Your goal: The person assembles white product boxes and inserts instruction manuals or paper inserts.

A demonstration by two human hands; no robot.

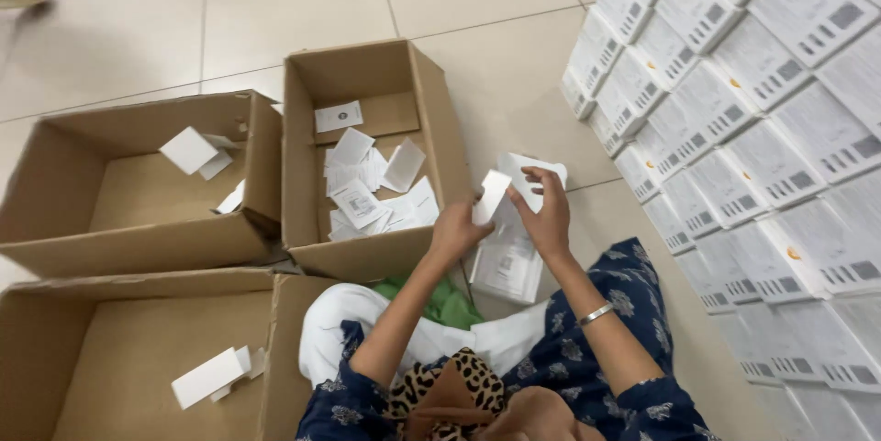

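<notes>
Nearest the lens sit my own lap and knees, in dark blue floral cloth with a leopard-print fold over it; from there the legend runs from the largest items to the smallest.

Wall of stacked white boxes (752,129): fills the right side, barcode labels facing out.

Three open cardboard cartons on the tiled floor: far-left carton (138,212) with a few white pieces; near-left carton (110,358) with one white packet; middle carton (367,248), just beside my hands, its floor strewn with small white leaflets (367,184).

Flat white pack (505,267): lies on the floor under my hands, against my knee.

Left hand (454,230): fingers closed on a narrow white card (491,195), held upright above the flat pack.

Right hand (548,216): fingers pinched on a small white box (530,175), raised just beside the card; a metal bangle rings that wrist.

Step in hand, by my reading: I am separating the card from the small white box, mid-air, to the right of the middle carton.

Next move, as a judgement: it calls for a firm hold on the box while the card is drawn clear, then a short reach left over the carton wall.

Appearance: card and box are plain white, thin and light; whether the box is open I cannot tell.
</notes>
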